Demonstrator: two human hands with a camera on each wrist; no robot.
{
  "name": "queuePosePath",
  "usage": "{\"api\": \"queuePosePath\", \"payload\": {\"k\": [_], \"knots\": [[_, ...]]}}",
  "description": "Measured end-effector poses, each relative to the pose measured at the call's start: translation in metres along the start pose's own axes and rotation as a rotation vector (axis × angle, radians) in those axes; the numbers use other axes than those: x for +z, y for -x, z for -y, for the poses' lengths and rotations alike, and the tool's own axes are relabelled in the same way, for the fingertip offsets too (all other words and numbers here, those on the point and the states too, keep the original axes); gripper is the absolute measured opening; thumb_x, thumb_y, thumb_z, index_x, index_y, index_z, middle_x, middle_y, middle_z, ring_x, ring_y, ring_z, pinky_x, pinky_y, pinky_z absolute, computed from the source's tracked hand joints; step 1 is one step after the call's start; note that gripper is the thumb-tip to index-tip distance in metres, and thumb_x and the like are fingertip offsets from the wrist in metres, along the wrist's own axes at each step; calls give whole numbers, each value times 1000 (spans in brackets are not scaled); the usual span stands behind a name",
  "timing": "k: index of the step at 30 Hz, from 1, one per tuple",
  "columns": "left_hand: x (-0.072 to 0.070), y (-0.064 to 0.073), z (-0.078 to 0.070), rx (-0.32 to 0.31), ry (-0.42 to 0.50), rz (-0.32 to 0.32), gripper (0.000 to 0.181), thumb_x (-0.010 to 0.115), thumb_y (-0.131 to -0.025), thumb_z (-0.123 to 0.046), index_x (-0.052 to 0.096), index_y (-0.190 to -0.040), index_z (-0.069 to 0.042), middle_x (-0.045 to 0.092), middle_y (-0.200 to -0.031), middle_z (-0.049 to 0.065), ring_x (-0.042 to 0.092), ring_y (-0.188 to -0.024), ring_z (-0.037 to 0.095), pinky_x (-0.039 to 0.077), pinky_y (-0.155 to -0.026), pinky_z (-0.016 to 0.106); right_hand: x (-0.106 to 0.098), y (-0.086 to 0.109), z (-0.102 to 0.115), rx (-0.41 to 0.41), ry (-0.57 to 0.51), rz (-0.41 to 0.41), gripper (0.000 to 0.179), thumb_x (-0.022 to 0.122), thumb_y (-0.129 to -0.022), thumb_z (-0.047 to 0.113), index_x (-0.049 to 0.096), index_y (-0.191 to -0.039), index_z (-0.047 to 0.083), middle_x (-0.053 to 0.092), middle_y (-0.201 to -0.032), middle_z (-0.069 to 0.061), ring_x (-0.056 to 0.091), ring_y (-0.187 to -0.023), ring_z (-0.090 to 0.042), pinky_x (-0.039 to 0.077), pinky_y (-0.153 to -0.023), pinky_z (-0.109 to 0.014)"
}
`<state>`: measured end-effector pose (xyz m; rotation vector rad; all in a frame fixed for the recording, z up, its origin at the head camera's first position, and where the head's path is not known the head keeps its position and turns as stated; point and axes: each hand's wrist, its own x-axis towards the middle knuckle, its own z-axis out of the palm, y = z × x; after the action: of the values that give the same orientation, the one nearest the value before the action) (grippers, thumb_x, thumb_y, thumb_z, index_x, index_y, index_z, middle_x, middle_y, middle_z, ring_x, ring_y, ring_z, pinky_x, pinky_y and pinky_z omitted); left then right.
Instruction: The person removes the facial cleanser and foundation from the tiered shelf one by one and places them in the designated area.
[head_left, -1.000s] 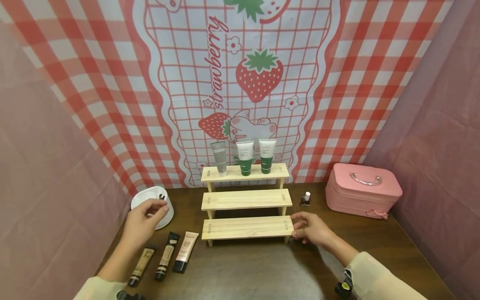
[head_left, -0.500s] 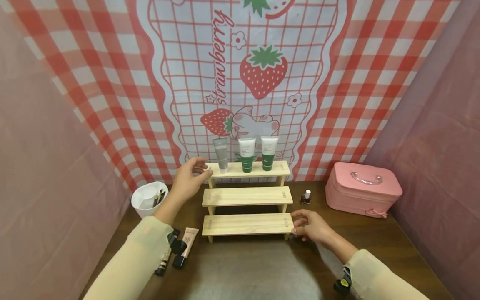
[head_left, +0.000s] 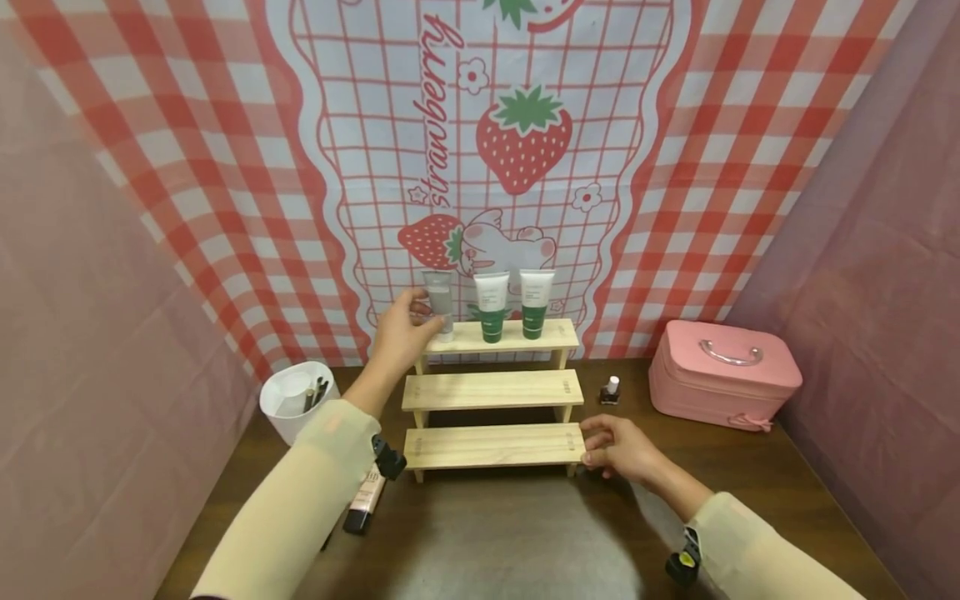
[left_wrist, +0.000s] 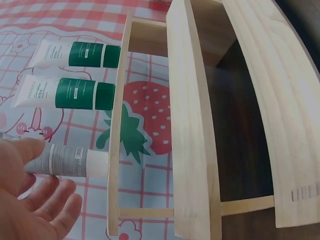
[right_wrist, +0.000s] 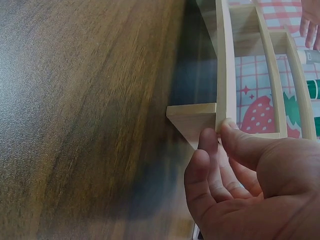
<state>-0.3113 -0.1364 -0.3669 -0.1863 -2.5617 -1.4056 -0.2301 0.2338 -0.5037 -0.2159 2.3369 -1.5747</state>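
Note:
My left hand [head_left: 405, 329] is at the top shelf's left end, its thumb [left_wrist: 30, 148] across the front of the upright grey squeeze tube [left_wrist: 67, 159] and its index finger at the tube's side. The other fingers spread loosely below in the left wrist view. Two white-and-green squeeze tubes [head_left: 491, 321] stand to the right of it on the same shelf. My right hand [head_left: 622, 450] pinches the right end of the lowest step of the three-tier wooden rack [head_left: 495, 446], thumb on the board's top edge and fingers curled beneath.
A white pot with brushes [head_left: 281, 417] stands at the left. A beige squeeze tube [head_left: 367, 498] lies partly hidden by the left sleeve. To the right are a small dark bottle with a white cap [head_left: 611, 392] and a pink case [head_left: 723, 375].
My left hand has moved from over the white pot, up and right past the top shelf's end, to the grey tube. My right hand stays at the lowest step.

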Motion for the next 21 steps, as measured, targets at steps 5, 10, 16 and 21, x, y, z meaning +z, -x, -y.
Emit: {"api": "queuePosePath", "payload": {"k": [5,10,16,21], "knots": [[3,-6,1,-39,18,-22,55,70,-98,-24,49,-147,-8,63,-124,13,64,-114,32,57,-95,45,0,-1,-1,0,-3,0,53,76,-86,-4,52,-133,-11,72,-98,-18,70,-76,-21,57,-55,-38],[3,-8,3,-43,13,-38,45,70,-98,-24,55,-138,-7,64,-125,13,64,-115,31,55,-96,46,0,-1,-3,-5,-6,11,52,75,-87,-4,52,-133,-11,72,-99,-17,70,-76,-22,57,-56,-38],[3,-9,2,-51,31,-43,41,71,-98,-23,57,-133,-7,65,-127,13,65,-117,31,56,-97,45,0,-1,-3,-11,-11,15,53,75,-87,-4,52,-133,-11,72,-99,-17,70,-77,-22,57,-56,-37],[3,-10,3,-43,88,-47,41,74,-96,-19,58,-131,-5,65,-125,15,65,-117,33,56,-99,45,0,-1,-3,-16,-18,17,54,76,-87,-3,51,-134,-12,71,-100,-20,70,-76,-21,56,-56,-37]]}}
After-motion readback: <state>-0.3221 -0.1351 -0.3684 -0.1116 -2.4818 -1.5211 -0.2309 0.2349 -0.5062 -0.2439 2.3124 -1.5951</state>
